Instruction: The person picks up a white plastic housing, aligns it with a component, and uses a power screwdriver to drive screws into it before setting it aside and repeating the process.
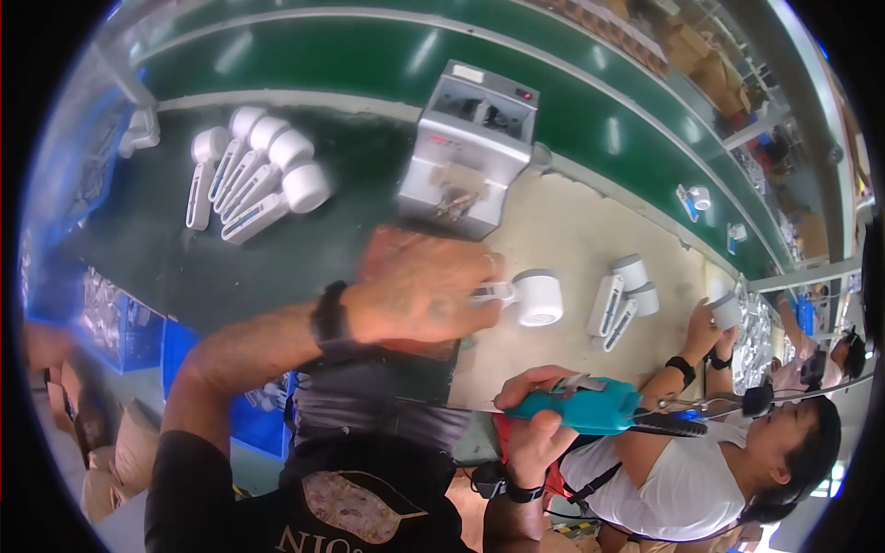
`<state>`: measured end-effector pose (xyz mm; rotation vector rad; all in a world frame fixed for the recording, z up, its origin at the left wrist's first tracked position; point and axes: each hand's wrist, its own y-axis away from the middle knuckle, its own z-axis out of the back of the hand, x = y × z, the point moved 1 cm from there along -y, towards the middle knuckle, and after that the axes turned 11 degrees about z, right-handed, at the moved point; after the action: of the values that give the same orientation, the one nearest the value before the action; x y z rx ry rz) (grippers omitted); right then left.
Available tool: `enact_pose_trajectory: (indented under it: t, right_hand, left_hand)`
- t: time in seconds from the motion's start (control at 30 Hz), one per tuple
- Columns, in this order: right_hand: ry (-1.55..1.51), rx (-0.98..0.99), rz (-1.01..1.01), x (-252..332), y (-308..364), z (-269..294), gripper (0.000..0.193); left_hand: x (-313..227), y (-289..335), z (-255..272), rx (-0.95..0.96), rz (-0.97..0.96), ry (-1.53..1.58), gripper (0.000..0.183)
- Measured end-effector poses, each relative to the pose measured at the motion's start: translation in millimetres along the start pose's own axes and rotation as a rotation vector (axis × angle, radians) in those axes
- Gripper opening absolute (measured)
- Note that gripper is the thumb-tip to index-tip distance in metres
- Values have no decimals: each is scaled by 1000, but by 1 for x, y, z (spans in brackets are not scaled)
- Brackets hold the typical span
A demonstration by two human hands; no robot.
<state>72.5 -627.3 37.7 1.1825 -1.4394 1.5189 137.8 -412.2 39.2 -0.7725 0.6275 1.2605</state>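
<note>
My left hand is closed around the handle of a white device with a round, drum-like head. The head sticks out to the right of my fingers, over the beige mat. Most of the handle is hidden in my fist. My right hand, lower and further right, is wrapped round a teal electric screwdriver. The screwdriver lies nearly level, apart from the white device. Beyond my left hand stands a grey metal screw feeder. A reddish-brown pad lies partly under my left hand and wrist.
Several matching white devices lie fanned out at the left. Two more rest on the beige mat. A green conveyor runs behind the bench. At the right, a co-worker holds a white device. Blue bins stand below.
</note>
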Motion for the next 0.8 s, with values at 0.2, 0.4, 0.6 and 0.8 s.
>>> enact_pose_trajectory:
  t: [0.2, 0.4, 0.6, 0.8]
  right_hand:
    - [-215, -1, 147, 14, -46, -44, 73]
    - [-172, 73, 372, 5, -130, -109, 67]
    - [1, 136, 413, -21, -171, -141, 53]
    - [-35, 172, 381, -44, -169, -150, 49]
  left_hand:
    - [48, 26, 22, 21, -140, -67, 24]
    - [58, 34, 29, -108, -303, -165, 42]
    - [58, 34, 28, -82, -166, -248, 50]
    - [66, 38, 22, -148, -207, -247, 53]
